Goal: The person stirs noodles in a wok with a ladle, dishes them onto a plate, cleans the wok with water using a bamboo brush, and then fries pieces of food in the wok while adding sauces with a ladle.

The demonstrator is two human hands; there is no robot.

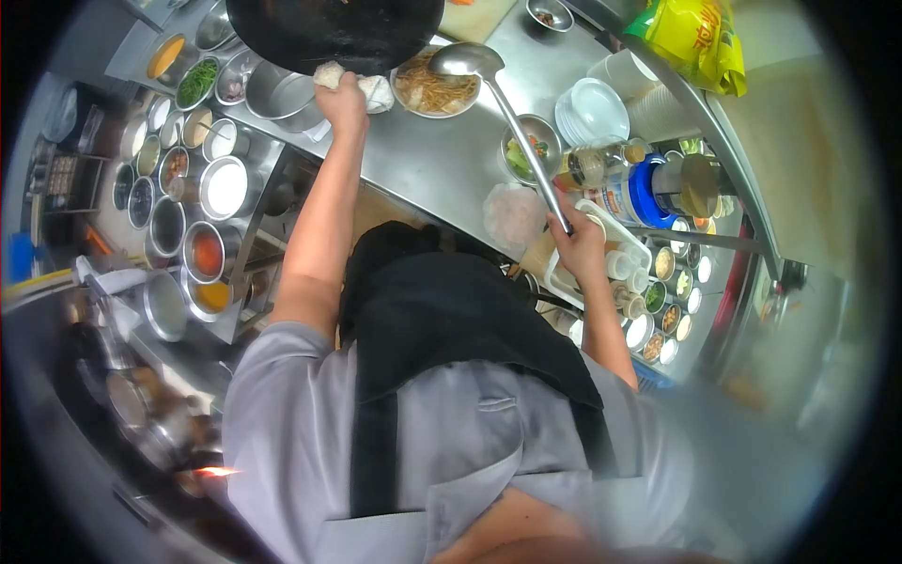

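My left hand (344, 101) is closed around the near edge of a dark wok (334, 38), with a white cloth (378, 94) bunched in its grip. The wok hangs at the top of the view, its inside mostly cut off. In my right hand (581, 242) is the handle of a long metal ladle (520, 122). The ladle's bowl lies over the right edge of a plate of brown noodle-like food (434, 92); I cannot tell whether it touches. Below the ladle handle sits a metal bowl with green and orange vegetables (526, 150).
A steel counter (413, 146) runs beneath my hands. Several metal pots and bowls, including a red one (207, 252), crowd the left. To the right are stacked white plates (592, 111), a blue-lidded jar (648, 193), bottles, a white tray (615, 230) and a curved shelf rail (742, 169).
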